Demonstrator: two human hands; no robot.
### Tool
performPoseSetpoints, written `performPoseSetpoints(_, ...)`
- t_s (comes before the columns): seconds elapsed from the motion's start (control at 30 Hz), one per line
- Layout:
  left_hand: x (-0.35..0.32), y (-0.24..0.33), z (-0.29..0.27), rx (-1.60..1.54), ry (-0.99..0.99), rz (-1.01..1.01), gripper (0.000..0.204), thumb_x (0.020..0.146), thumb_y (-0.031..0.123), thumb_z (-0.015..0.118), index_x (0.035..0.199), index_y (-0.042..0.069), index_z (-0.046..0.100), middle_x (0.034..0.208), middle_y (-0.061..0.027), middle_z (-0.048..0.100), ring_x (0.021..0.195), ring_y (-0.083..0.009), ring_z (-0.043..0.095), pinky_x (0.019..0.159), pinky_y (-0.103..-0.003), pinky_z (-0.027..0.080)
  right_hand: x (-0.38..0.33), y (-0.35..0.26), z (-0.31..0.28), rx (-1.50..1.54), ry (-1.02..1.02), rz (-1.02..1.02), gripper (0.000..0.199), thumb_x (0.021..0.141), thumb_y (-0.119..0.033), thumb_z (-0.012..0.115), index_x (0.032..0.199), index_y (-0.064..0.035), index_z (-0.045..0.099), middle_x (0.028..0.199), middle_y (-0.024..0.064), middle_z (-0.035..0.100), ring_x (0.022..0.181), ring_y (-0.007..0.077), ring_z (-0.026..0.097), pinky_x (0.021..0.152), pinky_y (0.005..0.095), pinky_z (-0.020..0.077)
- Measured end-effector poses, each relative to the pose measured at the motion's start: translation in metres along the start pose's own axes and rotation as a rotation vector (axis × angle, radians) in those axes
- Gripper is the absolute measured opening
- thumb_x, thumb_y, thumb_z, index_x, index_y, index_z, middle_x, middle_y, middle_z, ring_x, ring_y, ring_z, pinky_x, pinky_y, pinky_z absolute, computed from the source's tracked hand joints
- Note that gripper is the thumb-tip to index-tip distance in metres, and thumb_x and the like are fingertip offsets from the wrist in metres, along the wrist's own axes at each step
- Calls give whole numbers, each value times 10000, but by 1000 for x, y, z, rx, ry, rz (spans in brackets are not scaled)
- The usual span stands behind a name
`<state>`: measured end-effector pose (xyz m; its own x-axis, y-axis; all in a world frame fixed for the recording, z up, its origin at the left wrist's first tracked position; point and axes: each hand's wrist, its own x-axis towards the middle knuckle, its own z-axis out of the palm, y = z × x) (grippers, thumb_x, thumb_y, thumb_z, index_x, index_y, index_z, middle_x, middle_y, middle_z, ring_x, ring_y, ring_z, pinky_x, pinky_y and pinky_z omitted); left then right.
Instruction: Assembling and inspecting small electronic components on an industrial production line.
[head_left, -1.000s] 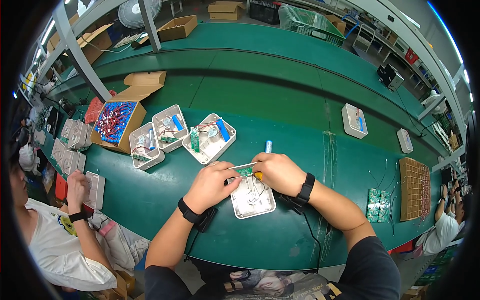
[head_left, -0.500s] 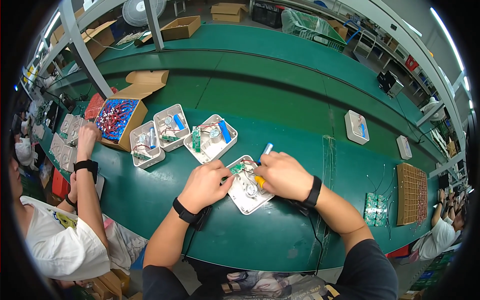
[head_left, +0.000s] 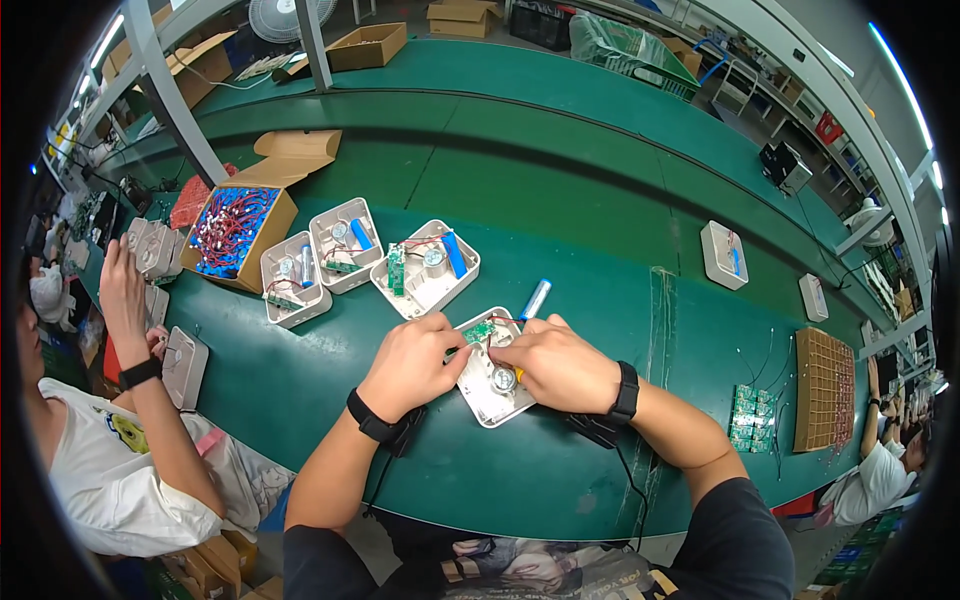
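A white plastic housing [head_left: 484, 408] lies before me with a round silver part [head_left: 503, 380] inside. My left hand [head_left: 410, 365] is closed at its left rim, fingertips pinching the edge of a small green circuit board [head_left: 479, 331]. My right hand [head_left: 568, 367] reaches over the housing from the right, its fingers wrapped round a yellow-handled tool [head_left: 519, 375]. Most of that tool is hidden, so its kind does not show. Thin red and black wires run from the board. Beyond my right hand, a blue cylindrical battery [head_left: 537, 299] rests on the green table, outside the housing.
Three similar filled housings [head_left: 455, 285] stand to the far left, beside a cardboard box [head_left: 262, 232] of wired blue batteries. On the right lie circuit boards [head_left: 752, 418] and a brown gridded tray [head_left: 822, 390]. A co-worker's arm [head_left: 150, 400] is at my left.
My right hand has shifted slightly left and down, covering more of the yellow handle. My left hand stays at the board. The co-worker's hand has moved away from the battery box.
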<state>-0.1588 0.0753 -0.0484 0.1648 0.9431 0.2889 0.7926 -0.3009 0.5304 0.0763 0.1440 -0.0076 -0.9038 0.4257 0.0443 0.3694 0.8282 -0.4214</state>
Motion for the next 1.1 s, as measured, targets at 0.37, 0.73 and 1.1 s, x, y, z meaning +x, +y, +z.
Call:
performPoseSetpoints(0.37, 1, -3, -3, -24, -31, 52, 142, 888, 164, 762, 871, 26, 790, 873, -122, 700, 770, -341, 699, 711, -445, 571, 9, 59, -15, -153, 258, -90, 347, 837, -34, 693, 1177, -74, 753, 1045, 121, 758, 1090, 295, 678, 976, 443, 483)
performPoseSetpoints(0.73, 2, -3, -4, -14, -50, 26, 148, 893, 177, 763, 873, 33, 789, 878, -117, 699, 777, -335, 699, 718, -441, 569, 12, 60, -26, 270, -3, 185, 289, 846, -103, 739, 1120, -11, 747, 958, 97, 766, 841, 291, 723, 776, 379, 577)
performPoseSetpoints(1.1, 1, -4, -3, -17, -47, 14, 153, 894, 185, 762, 875, 35, 787, 884, -116, 702, 783, -336, 700, 726, -441, 571, 9, 19, -5, 231, 91, 209, 227, 850, -88, 775, 1061, -15, 731, 863, 133, 719, 786, 237, 708, 726, 361, 575)
